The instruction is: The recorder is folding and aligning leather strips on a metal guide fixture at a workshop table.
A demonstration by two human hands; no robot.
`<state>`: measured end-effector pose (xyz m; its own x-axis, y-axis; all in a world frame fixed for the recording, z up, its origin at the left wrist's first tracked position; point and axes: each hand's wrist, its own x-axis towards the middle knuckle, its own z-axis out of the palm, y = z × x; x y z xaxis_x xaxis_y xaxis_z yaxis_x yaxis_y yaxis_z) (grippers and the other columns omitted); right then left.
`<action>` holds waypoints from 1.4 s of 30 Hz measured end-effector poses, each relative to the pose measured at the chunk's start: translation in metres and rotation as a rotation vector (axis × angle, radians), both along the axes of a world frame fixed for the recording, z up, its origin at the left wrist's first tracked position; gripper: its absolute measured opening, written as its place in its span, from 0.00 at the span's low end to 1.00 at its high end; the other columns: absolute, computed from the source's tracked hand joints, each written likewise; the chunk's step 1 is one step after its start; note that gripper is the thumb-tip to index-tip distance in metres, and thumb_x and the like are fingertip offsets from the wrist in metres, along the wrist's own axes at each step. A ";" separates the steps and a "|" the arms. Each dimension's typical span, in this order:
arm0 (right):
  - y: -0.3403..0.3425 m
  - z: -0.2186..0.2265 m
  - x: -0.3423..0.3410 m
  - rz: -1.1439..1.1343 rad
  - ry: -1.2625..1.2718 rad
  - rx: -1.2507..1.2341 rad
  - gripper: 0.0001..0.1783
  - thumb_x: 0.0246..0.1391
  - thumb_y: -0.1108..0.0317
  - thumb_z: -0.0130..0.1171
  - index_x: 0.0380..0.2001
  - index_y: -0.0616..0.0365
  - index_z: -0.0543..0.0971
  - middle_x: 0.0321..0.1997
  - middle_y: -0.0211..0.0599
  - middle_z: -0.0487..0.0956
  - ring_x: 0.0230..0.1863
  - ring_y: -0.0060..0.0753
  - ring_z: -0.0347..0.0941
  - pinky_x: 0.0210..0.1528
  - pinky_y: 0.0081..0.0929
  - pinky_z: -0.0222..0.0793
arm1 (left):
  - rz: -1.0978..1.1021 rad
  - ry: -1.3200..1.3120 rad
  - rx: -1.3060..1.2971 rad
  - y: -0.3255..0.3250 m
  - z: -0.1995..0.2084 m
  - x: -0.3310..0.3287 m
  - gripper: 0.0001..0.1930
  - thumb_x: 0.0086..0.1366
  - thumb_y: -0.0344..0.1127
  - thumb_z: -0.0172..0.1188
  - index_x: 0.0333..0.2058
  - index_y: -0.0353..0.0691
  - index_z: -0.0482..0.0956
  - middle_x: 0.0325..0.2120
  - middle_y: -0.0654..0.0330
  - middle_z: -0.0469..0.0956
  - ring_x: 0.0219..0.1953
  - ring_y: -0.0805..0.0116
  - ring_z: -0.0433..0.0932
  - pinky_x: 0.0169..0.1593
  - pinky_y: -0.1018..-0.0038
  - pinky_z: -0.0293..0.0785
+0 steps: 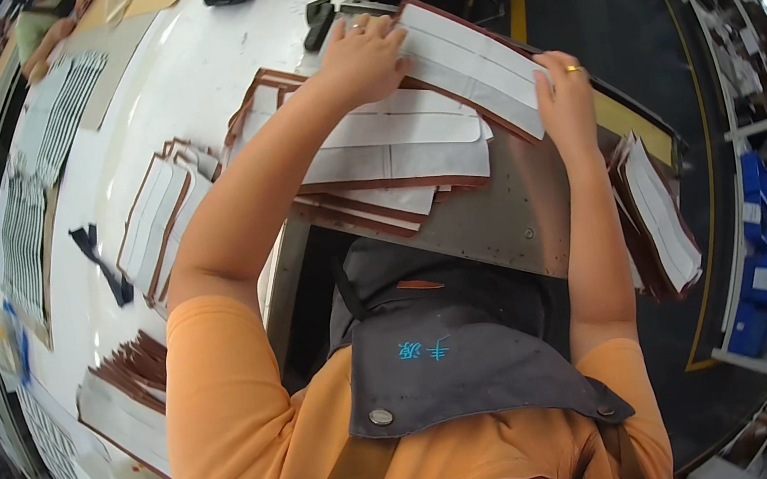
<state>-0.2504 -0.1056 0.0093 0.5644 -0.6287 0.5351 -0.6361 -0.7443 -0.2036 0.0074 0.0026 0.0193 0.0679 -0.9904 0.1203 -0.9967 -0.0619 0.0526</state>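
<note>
I see left hand (364,60) open, fingers spread over left end of white fabric-like panel with brown edging (479,51), which slants across upper centre of frame. Right hand (567,97) meets panel's right end; I can't tell whether thumb and fingers pinch it. Similar panels (421,127) piled at frame centre, partly over grey metal plate (519,201); smaller stack (159,216) on white table (163,73), left of frame

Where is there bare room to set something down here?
White tabletop between the striped fabric and the central pile; a smaller patch of metal plate between that pile and the right forearm. Crowded: around the left hand, where panels overlap.
</note>
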 end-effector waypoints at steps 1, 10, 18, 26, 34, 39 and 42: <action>0.009 0.001 -0.002 -0.008 0.016 0.205 0.15 0.55 0.66 0.50 0.44 0.59 0.74 0.48 0.44 0.74 0.52 0.48 0.68 0.54 0.39 0.62 | -0.029 -0.008 0.005 -0.004 -0.002 0.000 0.23 0.65 0.48 0.47 0.55 0.45 0.65 0.58 0.56 0.62 0.63 0.57 0.56 0.63 0.53 0.48; 0.017 -0.017 -0.014 0.011 0.274 0.043 0.20 0.60 0.58 0.45 0.54 0.50 0.71 0.59 0.36 0.69 0.61 0.42 0.62 0.61 0.43 0.56 | -0.087 0.027 0.204 -0.009 0.013 -0.017 0.22 0.65 0.49 0.46 0.54 0.48 0.66 0.55 0.59 0.66 0.58 0.56 0.64 0.62 0.54 0.50; 0.018 -0.016 -0.013 -0.060 0.302 0.121 0.21 0.61 0.57 0.42 0.57 0.45 0.68 0.62 0.33 0.65 0.64 0.41 0.58 0.62 0.43 0.54 | -0.141 -0.025 -0.178 -0.004 -0.029 -0.012 0.24 0.66 0.51 0.44 0.57 0.47 0.64 0.59 0.55 0.61 0.61 0.54 0.58 0.63 0.58 0.50; 0.011 -0.017 -0.013 -0.094 0.332 0.008 0.21 0.59 0.60 0.46 0.55 0.50 0.69 0.60 0.35 0.67 0.62 0.42 0.60 0.60 0.39 0.58 | -0.147 0.089 -0.120 -0.013 -0.024 -0.016 0.24 0.66 0.50 0.46 0.56 0.45 0.64 0.58 0.49 0.60 0.62 0.51 0.56 0.62 0.61 0.53; 0.030 -0.008 -0.003 -0.057 0.202 0.082 0.19 0.53 0.66 0.53 0.50 0.56 0.72 0.54 0.40 0.71 0.54 0.43 0.67 0.56 0.37 0.62 | -0.154 -0.002 -0.189 -0.011 -0.024 -0.012 0.23 0.65 0.48 0.47 0.55 0.45 0.65 0.56 0.51 0.62 0.59 0.51 0.61 0.61 0.60 0.54; 0.031 -0.009 -0.003 -0.059 0.235 0.027 0.20 0.53 0.66 0.53 0.50 0.57 0.72 0.54 0.41 0.71 0.54 0.43 0.67 0.57 0.37 0.62 | -0.176 0.092 -0.206 -0.010 -0.016 -0.015 0.20 0.64 0.44 0.51 0.52 0.42 0.68 0.50 0.51 0.68 0.51 0.52 0.67 0.54 0.62 0.63; 0.033 -0.006 -0.002 -0.080 0.290 0.059 0.20 0.56 0.65 0.50 0.52 0.56 0.70 0.55 0.41 0.70 0.56 0.44 0.65 0.57 0.37 0.62 | -0.149 0.158 -0.100 -0.007 -0.007 -0.020 0.19 0.62 0.40 0.53 0.50 0.40 0.69 0.48 0.51 0.69 0.47 0.53 0.70 0.49 0.64 0.67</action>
<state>-0.2527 -0.0725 0.0029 0.6353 -0.7027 0.3204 -0.7304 -0.6814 -0.0463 -0.0121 -0.0045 0.0128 -0.0523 -0.9747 0.2175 -0.9733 0.0984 0.2072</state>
